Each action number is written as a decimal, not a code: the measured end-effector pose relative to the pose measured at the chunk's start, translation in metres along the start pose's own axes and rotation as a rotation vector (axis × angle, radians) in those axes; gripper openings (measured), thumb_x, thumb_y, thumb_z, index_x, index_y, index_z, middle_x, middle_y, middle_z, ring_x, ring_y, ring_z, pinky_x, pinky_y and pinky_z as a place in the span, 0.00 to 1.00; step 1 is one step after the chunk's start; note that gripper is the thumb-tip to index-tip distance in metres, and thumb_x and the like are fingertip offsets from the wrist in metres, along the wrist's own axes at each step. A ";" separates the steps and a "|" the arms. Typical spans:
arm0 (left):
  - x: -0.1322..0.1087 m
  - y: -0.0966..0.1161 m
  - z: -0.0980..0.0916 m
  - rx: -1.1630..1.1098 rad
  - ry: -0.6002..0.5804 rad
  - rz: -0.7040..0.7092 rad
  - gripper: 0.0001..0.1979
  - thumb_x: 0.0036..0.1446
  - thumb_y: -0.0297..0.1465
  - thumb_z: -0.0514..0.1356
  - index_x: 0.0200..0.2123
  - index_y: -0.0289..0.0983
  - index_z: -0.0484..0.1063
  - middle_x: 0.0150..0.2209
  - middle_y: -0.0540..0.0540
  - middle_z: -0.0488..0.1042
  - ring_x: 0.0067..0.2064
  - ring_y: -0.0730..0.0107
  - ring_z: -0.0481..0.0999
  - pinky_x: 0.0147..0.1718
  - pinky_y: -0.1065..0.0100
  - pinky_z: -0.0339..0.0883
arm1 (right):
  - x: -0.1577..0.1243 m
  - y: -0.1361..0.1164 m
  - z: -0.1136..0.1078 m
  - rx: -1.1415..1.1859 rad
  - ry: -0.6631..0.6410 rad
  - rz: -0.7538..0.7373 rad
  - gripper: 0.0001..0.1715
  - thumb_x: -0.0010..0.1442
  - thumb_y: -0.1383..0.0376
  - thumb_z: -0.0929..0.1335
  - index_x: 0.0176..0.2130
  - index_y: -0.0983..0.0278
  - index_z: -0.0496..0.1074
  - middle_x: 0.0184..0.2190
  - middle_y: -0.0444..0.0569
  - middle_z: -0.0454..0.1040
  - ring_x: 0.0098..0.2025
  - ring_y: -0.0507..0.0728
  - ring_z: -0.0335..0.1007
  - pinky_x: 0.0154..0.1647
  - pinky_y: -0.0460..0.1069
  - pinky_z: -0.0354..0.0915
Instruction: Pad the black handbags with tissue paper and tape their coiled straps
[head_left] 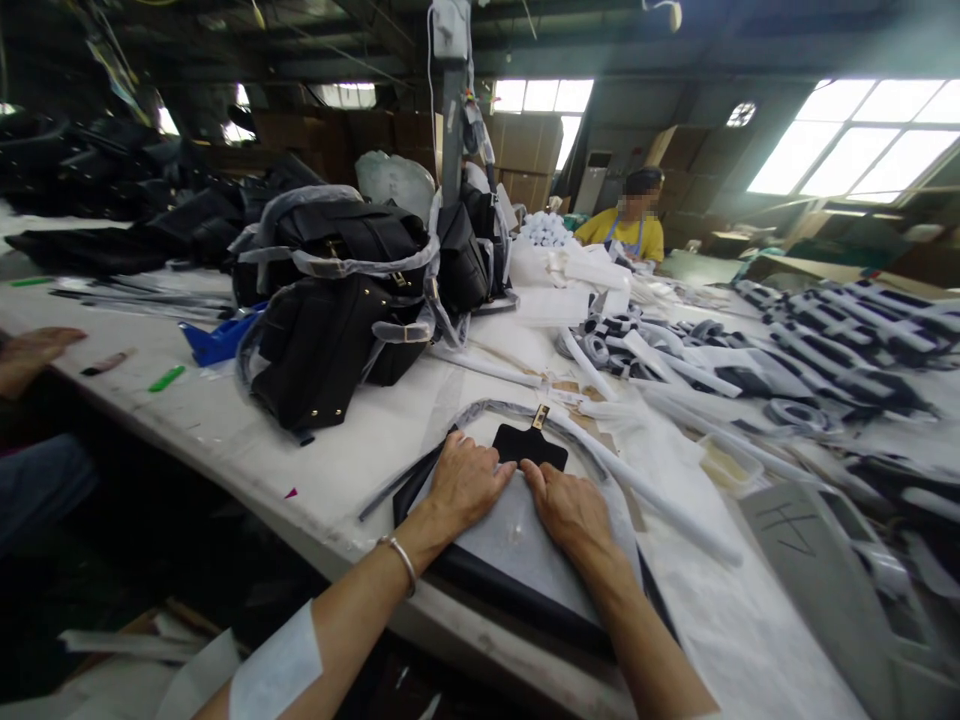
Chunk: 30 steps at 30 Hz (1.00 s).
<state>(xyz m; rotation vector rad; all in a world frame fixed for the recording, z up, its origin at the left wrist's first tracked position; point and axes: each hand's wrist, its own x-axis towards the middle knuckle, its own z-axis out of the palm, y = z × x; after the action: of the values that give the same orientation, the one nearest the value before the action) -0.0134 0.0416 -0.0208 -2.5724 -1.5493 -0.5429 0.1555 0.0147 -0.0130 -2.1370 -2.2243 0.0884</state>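
A black bag [525, 590] lies at the table's near edge, with a translucent white sheet [517, 530] over its upper face. My left hand [466, 485] and my right hand [571, 505] press down side by side at its far edge. Both have curled fingers, and the thumbs nearly meet on the sheet's top border. Fingertips on the far side are partly hidden. Just beyond my thumbs, a black tab [531, 447] with a gold-coloured clasp [541, 416] lies flat. Around it curves a plastic-wrapped strap [495, 404].
Wrapped black bags [315, 340] stand left of centre by a grey post [453, 140]. A blue tape dispenser [221, 338] and another person's hand [37, 355] are at left. Wrapped straps [847, 330] and a grey bin [810, 570] are right. A person in yellow [622, 230] is behind.
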 end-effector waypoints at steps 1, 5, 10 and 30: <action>0.000 0.000 0.001 -0.002 -0.002 -0.008 0.22 0.68 0.43 0.52 0.32 0.32 0.76 0.31 0.38 0.78 0.40 0.55 0.76 0.49 0.51 0.59 | 0.000 0.000 0.001 0.005 0.004 0.027 0.32 0.72 0.49 0.51 0.38 0.63 0.73 0.30 0.54 0.80 0.34 0.62 0.79 0.36 0.52 0.63; -0.004 0.001 0.001 -0.015 -0.012 -0.025 0.19 0.65 0.42 0.56 0.39 0.30 0.75 0.36 0.37 0.78 0.44 0.52 0.76 0.54 0.47 0.57 | 0.002 0.001 0.012 0.083 0.187 0.086 0.27 0.69 0.48 0.57 0.52 0.66 0.67 0.43 0.58 0.78 0.45 0.64 0.76 0.44 0.54 0.65; -0.015 0.001 -0.005 -0.096 -0.050 0.078 0.22 0.64 0.39 0.58 0.57 0.36 0.66 0.56 0.38 0.71 0.61 0.52 0.66 0.65 0.44 0.44 | 0.007 0.007 0.029 0.246 0.344 0.087 0.45 0.64 0.48 0.63 0.67 0.72 0.50 0.63 0.69 0.62 0.61 0.70 0.63 0.56 0.59 0.62; -0.082 0.015 -0.045 -0.232 -0.101 0.451 0.28 0.60 0.49 0.61 0.55 0.37 0.67 0.57 0.39 0.71 0.56 0.53 0.72 0.55 0.52 0.64 | -0.005 0.011 0.018 0.737 0.609 -0.415 0.06 0.60 0.62 0.70 0.40 0.58 0.74 0.45 0.49 0.79 0.49 0.60 0.74 0.60 0.60 0.64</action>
<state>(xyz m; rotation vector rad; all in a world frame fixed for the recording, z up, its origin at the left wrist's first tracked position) -0.0465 -0.0461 -0.0060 -3.0325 -0.9154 -0.5739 0.1653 0.0096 -0.0313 -1.1109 -1.8126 0.1748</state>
